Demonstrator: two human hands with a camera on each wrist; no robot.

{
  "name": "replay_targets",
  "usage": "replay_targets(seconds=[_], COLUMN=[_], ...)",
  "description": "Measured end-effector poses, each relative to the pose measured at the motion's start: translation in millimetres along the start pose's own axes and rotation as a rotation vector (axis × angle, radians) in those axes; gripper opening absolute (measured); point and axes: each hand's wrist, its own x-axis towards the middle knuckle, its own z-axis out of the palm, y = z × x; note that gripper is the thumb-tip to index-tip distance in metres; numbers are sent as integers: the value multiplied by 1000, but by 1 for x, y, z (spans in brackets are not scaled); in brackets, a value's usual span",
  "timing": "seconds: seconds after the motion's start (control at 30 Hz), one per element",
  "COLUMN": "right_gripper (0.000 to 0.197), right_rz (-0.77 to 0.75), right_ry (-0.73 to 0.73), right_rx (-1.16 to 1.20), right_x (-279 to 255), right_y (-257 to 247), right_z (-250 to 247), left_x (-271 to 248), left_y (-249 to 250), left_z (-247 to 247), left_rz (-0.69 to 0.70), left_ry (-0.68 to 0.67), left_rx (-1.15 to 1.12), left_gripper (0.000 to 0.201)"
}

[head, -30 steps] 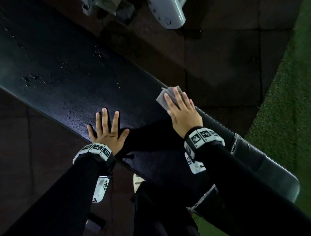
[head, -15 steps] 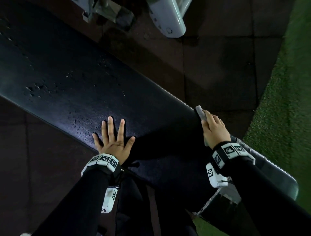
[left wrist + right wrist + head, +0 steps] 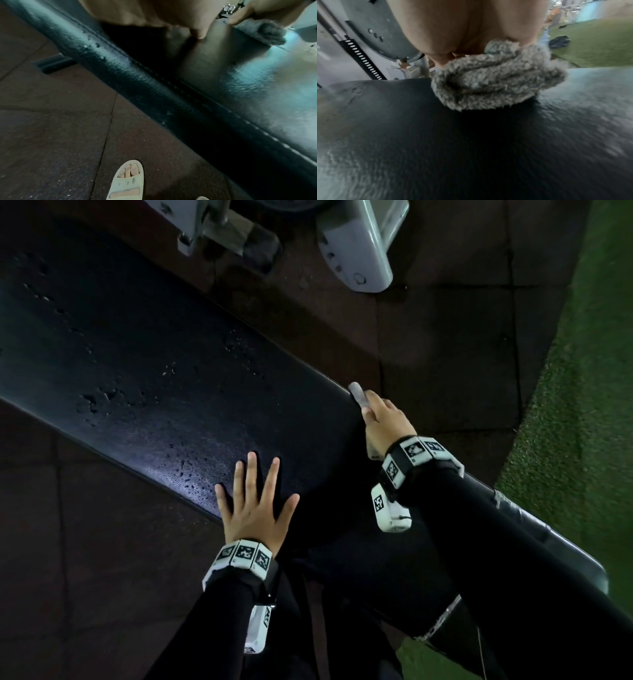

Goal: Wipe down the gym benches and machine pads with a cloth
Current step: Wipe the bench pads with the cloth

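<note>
A long black padded bench (image 3: pixel 144 364) runs diagonally across the head view, with water droplets on its top. My left hand (image 3: pixel 255 501) lies flat on the near side of the pad, fingers straight and spread. My right hand (image 3: pixel 383 419) sits at the far edge of the bench (image 3: pixel 471 148), curled around a bunched grey fluffy cloth (image 3: pixel 358 395). The cloth (image 3: pixel 496 82) presses against the pad's edge in the right wrist view. From the left wrist, the cloth (image 3: pixel 267 33) shows across the bench (image 3: pixel 154 86).
Grey metal machine parts (image 3: pixel 356 248) stand beyond the bench on dark rubber floor tiles (image 3: pixel 445 354). Green turf (image 3: pixel 589 405) borders the floor at right. My foot in a pale sandal (image 3: pixel 126 181) stands on the tiles beside the bench.
My right hand slid with the cloth from the top of the pad toward its far edge and curled over it. The left hand stayed flat on the pad.
</note>
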Motion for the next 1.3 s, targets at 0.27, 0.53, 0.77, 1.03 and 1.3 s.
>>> replay_targets(seconds=[0.27,0.53,0.77,1.03,1.3], right_gripper=[47,46,50,55,57], right_rz=[35,-52,-157,-261,-615], right_ry=[149,132,77,78,-37], right_rx=[-74,-113,-123,-245,-568], right_x=[-49,1,32,47,-20], right_y=[41,-24,-84,-116,-89], right_z=[4,15,28,48,86], left_x=[37,59,61,62,64], left_y=[-73,-91,-94,-98,-96], left_z=[-47,-66,-71,-70,-74], left_rz=[-143,-159,-147,-107,-125], left_ry=[106,-25,-86,-80,-130], left_rx=[-35,-6,-39,-78,-67], left_gripper=[67,68,69,69,68])
